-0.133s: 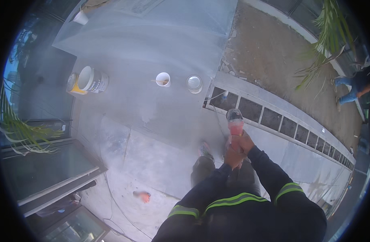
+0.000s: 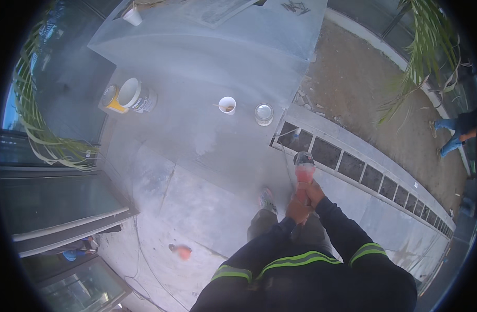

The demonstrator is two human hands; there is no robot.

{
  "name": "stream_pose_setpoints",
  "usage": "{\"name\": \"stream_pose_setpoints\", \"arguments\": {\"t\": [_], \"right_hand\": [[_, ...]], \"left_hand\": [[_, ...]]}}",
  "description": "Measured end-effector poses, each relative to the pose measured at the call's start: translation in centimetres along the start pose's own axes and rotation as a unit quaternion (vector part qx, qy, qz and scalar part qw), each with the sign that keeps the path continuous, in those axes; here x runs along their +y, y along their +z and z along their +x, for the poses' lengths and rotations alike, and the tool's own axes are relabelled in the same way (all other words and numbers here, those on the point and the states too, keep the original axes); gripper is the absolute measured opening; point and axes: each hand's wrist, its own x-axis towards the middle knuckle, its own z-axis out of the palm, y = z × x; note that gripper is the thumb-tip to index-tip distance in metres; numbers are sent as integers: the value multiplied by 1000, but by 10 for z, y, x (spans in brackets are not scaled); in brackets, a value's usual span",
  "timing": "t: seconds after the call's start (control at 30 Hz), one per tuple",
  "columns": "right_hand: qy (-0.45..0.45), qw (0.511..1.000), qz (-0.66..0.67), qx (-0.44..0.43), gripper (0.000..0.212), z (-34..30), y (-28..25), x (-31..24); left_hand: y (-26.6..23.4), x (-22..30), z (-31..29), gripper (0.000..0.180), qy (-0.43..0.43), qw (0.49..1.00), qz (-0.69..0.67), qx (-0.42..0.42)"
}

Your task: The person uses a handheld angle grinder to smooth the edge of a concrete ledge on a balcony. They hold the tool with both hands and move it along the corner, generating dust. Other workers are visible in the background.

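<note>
– Dusty grey concrete paving (image 2: 207, 192) spreads out ahead of both hands; what do they have?

– I see my left hand (image 2: 297, 209) and right hand (image 2: 314, 193) closed together round a red angle grinder (image 2: 303, 171), its disc end pointing away from me, just beyond the knuckles.

– Anything else nearby?

– Well ahead of the hands stand a white cup (image 2: 227, 105) and a round tin (image 2: 264, 114); further left, a white bucket (image 2: 137, 96). A slotted drain grate (image 2: 353, 166) runs right of the grinder.
</note>
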Motion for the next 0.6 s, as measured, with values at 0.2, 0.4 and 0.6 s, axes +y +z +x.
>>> {"name": "stream_pose_setpoints", "arguments": {"t": [0.2, 0.4, 0.6], "right_hand": [[-39, 990, 115, -65, 36, -58, 53, -16], [-103, 983, 116, -102, 34, -105, 110, -31], [-132, 974, 117, -144, 32, -172, 155, -25]], "left_hand": [[-49, 27, -64, 77, -35, 996, 65, 58], [-92, 58, -127, 81, -9, 986, 61, 155], [-127, 59, -197, 82, 21, 982, 40, 182]]}}
